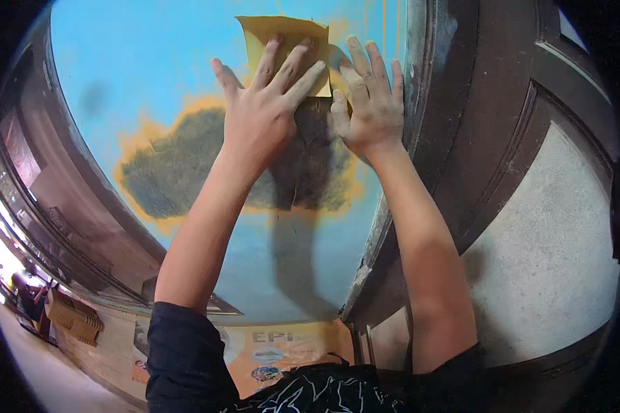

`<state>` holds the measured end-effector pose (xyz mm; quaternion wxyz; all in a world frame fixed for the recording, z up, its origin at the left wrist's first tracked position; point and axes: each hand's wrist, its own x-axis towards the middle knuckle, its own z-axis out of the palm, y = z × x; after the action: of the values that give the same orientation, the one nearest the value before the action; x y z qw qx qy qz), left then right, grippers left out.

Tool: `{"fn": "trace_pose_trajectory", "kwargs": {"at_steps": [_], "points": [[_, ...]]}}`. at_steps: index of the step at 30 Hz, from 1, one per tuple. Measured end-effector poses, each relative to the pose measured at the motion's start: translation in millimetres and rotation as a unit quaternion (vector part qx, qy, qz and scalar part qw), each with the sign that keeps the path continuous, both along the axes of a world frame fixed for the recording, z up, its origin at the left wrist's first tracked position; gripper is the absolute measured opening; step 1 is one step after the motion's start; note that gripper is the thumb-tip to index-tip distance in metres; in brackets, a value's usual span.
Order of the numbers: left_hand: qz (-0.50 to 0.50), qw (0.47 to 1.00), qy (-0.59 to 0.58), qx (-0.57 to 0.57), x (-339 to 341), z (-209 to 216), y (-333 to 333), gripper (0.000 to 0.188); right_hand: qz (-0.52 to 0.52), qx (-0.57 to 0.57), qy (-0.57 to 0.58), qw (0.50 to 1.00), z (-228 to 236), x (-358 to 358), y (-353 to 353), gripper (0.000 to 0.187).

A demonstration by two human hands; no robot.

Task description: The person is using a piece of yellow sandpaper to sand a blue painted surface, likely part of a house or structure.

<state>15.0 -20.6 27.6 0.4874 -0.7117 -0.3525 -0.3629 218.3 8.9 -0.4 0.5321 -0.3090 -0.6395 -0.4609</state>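
Observation:
My left hand [263, 113] lies flat with its fingers spread, pressing a square yellow sheet of paper [317, 38], like sandpaper, against an upright light-blue panel [151, 55]. The sheet's upper edge curls slightly off the surface. To its right, my right hand [373, 113] rests on the panel with fingers stretched and thumb apart, holding nothing that I can see. Pale dust covers its fingers. Below and behind my hands the panel bears a large dark-brown patch [186, 162] with a ragged orange rim, partly hidden by my left hand and forearm.
A dark wooden frame [434, 124] borders the panel on the right, beside a grey-white wall panel [551, 275]. Brown framing [83, 179] runs along the left. Below lie a printed yellowish sheet [324, 341] and, farther left, a cardboard box [72, 316] near a person [27, 296].

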Motion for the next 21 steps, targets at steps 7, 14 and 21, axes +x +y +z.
{"fn": "trace_pose_trajectory", "kwargs": {"at_steps": [7, 14, 21], "points": [[-0.034, 0.999, -0.025, -0.025, -2, -17, 5, 0.06, -0.014, 0.004, -0.002, 1.0, 2, -1, 5, 0.045], [-0.024, 0.999, -0.027, -0.023, 0, -4, 7, 0.06, -0.017, -0.014, -0.007, 1.0, 2, 0, 2, 0.048], [-0.049, 0.998, -0.04, -0.013, 1, -15, 22, 0.059, -0.027, 0.003, -0.001, 1.0, 1, 0, 10, 0.047]]}}
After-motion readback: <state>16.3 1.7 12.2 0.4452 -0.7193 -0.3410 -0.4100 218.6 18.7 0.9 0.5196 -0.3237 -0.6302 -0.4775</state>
